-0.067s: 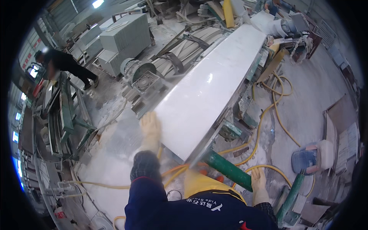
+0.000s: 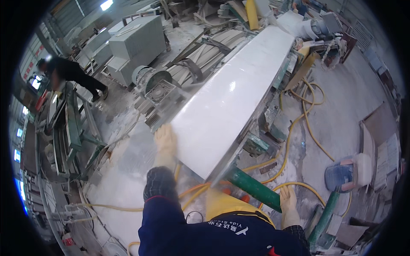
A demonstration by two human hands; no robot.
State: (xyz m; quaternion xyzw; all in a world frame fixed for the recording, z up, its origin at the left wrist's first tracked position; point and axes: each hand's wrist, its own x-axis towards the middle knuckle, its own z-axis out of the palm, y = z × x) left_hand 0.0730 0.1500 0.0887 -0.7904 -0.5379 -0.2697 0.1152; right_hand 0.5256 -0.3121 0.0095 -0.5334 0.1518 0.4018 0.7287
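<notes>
A long white stone slab [image 2: 230, 98], glossy and wet-looking, stretches from near my body to the far right. My left hand [image 2: 165, 138], in a cream rubber glove, lies at the slab's near left edge with its fingers stretched out. In a similar glove, my right hand [image 2: 288, 201] rests by the end of a green roller [image 2: 255, 187], fingers extended. Whether it touches the roller I cannot tell. The yellow apron [image 2: 226, 204] I wear hangs close to the slab's near end.
Left of the slab stands a dusty motor [image 2: 147, 78], with stacked stone blocks [image 2: 139, 40] behind it. Yellow hoses [image 2: 294, 128] wind over the wet floor. A blue jug [image 2: 338, 176] and another green roller [image 2: 324, 219] are at right. Another person [image 2: 70, 70] bends over a frame, far left.
</notes>
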